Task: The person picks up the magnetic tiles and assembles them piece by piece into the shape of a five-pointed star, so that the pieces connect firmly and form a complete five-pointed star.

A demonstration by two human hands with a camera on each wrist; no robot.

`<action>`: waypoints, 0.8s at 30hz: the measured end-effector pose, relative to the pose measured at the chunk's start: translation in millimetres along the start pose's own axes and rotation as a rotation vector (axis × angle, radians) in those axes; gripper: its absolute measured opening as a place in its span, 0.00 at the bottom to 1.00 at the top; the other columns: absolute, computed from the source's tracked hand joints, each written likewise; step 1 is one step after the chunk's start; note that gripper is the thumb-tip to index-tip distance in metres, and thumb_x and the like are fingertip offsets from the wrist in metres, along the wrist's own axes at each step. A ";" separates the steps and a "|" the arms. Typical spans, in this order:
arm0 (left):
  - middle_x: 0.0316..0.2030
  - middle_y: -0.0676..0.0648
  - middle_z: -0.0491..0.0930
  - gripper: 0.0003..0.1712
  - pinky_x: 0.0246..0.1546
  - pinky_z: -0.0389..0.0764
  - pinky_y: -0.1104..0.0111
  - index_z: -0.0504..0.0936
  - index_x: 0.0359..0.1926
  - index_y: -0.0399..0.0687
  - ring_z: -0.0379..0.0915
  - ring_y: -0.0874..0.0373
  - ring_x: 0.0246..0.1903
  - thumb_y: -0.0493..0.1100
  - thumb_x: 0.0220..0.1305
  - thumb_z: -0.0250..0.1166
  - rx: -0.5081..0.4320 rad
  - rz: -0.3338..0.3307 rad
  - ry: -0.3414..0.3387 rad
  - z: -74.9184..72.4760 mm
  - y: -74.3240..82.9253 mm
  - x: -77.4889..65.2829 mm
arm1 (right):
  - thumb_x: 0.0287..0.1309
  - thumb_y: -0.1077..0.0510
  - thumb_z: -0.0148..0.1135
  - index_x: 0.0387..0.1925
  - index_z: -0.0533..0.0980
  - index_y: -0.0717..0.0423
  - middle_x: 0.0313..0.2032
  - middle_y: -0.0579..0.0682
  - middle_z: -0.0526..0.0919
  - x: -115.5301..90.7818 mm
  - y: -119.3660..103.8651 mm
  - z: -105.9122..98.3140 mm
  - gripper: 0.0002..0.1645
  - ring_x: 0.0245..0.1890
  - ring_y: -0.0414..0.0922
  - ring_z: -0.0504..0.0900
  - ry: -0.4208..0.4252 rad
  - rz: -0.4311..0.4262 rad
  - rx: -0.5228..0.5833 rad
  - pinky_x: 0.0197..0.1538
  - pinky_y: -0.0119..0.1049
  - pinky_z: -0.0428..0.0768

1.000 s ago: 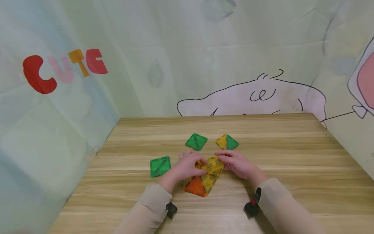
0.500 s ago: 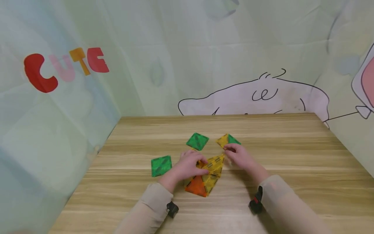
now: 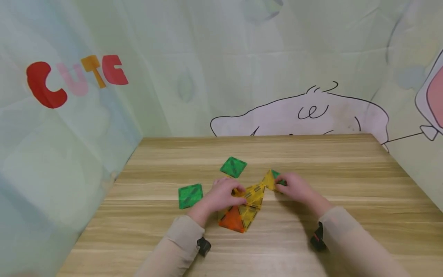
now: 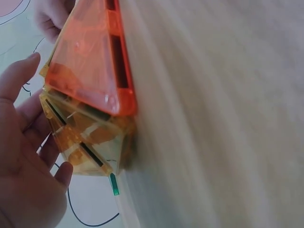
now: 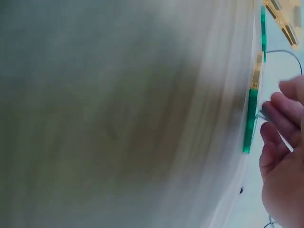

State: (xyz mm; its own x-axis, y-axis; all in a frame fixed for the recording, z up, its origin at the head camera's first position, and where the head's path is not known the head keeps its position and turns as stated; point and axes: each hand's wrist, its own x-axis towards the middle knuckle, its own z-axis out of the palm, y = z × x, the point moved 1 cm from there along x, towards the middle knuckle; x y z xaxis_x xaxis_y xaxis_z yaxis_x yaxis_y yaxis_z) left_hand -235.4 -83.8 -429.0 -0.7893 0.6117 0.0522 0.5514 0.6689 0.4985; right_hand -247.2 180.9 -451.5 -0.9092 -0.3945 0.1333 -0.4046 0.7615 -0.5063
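In the head view, my left hand (image 3: 226,195) curves round the left side of a raised structure of translucent yellow and orange magnetic tiles (image 3: 252,211). Its thumb overlaps the yellow part, and in the left wrist view the fingers (image 4: 39,130) pass behind the yellow tiles, next to an orange triangle (image 4: 88,57). My right hand (image 3: 294,186) holds a yellow-and-green pair of triangular tiles (image 3: 268,180) by its green half, thumb and forefinger on it. The pair's yellow half sits right at the structure's right corner. Low beside the right fingers, its green edge (image 5: 250,121) shows in the right wrist view.
Two green tile squares lie flat: one green square (image 3: 233,167) behind the structure, another green square (image 3: 190,196) left of my left hand. The wooden table (image 3: 332,161) ends at a printed curtain (image 3: 180,77) at the back and left.
My right hand has left the structure's right side, reached the yellow-and-green pair and drawn it nearer, up to the structure's corner. The left hand has stayed in place.
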 end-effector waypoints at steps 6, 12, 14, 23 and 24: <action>0.45 0.55 0.80 0.20 0.53 0.58 0.55 0.83 0.47 0.51 0.65 0.53 0.52 0.55 0.57 0.66 0.010 -0.020 -0.003 -1.5 3.6 3.6 | 0.51 0.56 0.66 0.46 0.77 0.66 0.48 0.65 0.77 -14.2 5.6 -6.8 0.22 0.51 0.62 0.72 -0.035 -0.074 -0.108 0.54 0.56 0.68; 0.47 0.55 0.78 0.21 0.56 0.55 0.54 0.82 0.49 0.53 0.64 0.54 0.52 0.56 0.57 0.65 -0.005 -0.059 -0.009 -2.2 8.0 5.9 | 0.55 0.56 0.64 0.40 0.80 0.62 0.36 0.49 0.80 -27.9 5.3 -15.6 0.14 0.32 0.42 0.74 -0.087 -0.012 0.003 0.35 0.38 0.74; 0.47 0.55 0.78 0.21 0.55 0.55 0.53 0.82 0.49 0.53 0.65 0.54 0.52 0.56 0.58 0.65 -0.005 -0.058 -0.005 -2.4 9.7 6.7 | 0.55 0.55 0.64 0.38 0.81 0.59 0.32 0.45 0.79 -32.0 5.1 -17.2 0.12 0.28 0.38 0.72 -0.095 -0.015 0.011 0.32 0.34 0.72; 0.50 0.54 0.78 0.23 0.52 0.57 0.55 0.81 0.51 0.52 0.64 0.54 0.51 0.56 0.57 0.65 0.052 0.000 0.007 -0.6 27.3 15.9 | 0.55 0.51 0.64 0.36 0.81 0.53 0.32 0.39 0.79 -50.9 4.6 -20.8 0.10 0.29 0.35 0.72 -0.126 -0.065 -0.001 0.32 0.32 0.72; 0.50 0.54 0.77 0.23 0.52 0.57 0.55 0.80 0.52 0.52 0.64 0.54 0.52 0.56 0.57 0.65 0.059 0.007 0.003 0.3 30.6 17.7 | 0.55 0.51 0.64 0.37 0.81 0.53 0.33 0.40 0.79 -53.0 4.2 -21.4 0.12 0.30 0.35 0.72 -0.138 -0.067 0.006 0.32 0.32 0.72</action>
State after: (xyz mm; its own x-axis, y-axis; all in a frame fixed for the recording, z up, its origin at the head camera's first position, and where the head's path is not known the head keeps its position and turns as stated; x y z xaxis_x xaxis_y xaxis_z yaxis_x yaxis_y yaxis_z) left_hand -232.4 -52.3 -413.1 -0.7863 0.6151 0.0581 0.5716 0.6885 0.4464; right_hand -202.9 216.0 -442.4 -0.8581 -0.5111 0.0489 -0.4626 0.7284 -0.5054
